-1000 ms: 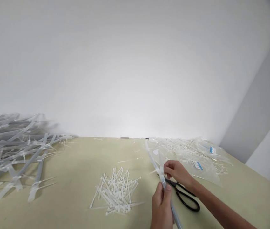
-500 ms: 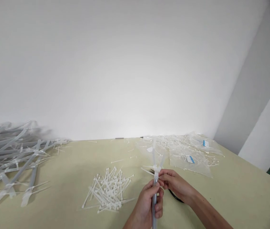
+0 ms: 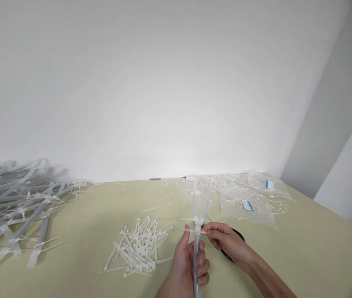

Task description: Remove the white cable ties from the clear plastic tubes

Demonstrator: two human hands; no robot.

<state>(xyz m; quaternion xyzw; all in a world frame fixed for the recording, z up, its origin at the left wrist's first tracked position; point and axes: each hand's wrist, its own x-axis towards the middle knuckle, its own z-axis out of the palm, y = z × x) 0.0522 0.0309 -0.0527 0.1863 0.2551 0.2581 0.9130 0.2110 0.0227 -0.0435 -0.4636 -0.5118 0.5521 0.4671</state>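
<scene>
Left hand [image 3: 184, 265] clenched round upright translucent tube bundle [image 3: 196, 248], low centre over worktop [image 3: 79, 269]. Right hand [image 3: 225, 242] pinching tail of white cable tie [image 3: 194, 230] wrapped round bundle just below where ends splay. Step in hand, judged: cinching tie. Next move calls for firm sideways pull on tail while left hand steadies bundle. Loose cable tie heap [image 3: 140, 248] left of hands; black scissors [image 3: 233, 248] part-hidden behind right hand.
</scene>
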